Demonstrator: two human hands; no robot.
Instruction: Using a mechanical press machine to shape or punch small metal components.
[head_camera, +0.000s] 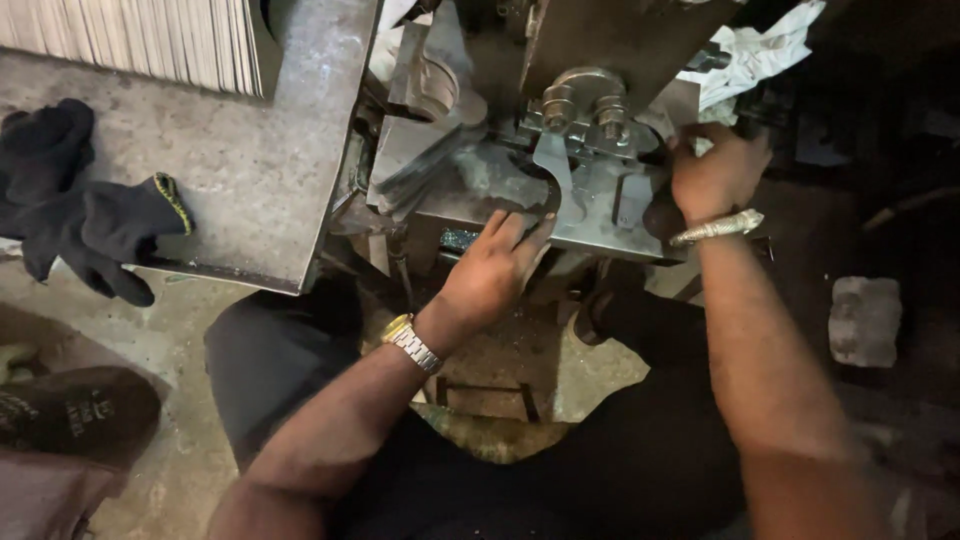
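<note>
I sit in front of a grey metal press machine (600, 90). A flat curved metal piece (560, 185) lies on its bed plate (480, 180). My left hand (495, 268), with a metal watch on its wrist, reaches in at the plate's front edge, fingers close together and touching the plate just below the curved piece. Whether it pinches anything is hidden. My right hand (712, 172), with a silver bracelet on its wrist, is curled around a dark part at the machine's right side.
A steel table (250, 170) stands at the left with a stack of thin metal sheets (140, 40) and dark work gloves (80, 220) at its edge. A white rag (760, 55) lies behind the machine. A grey block (865, 320) rests on the floor at right.
</note>
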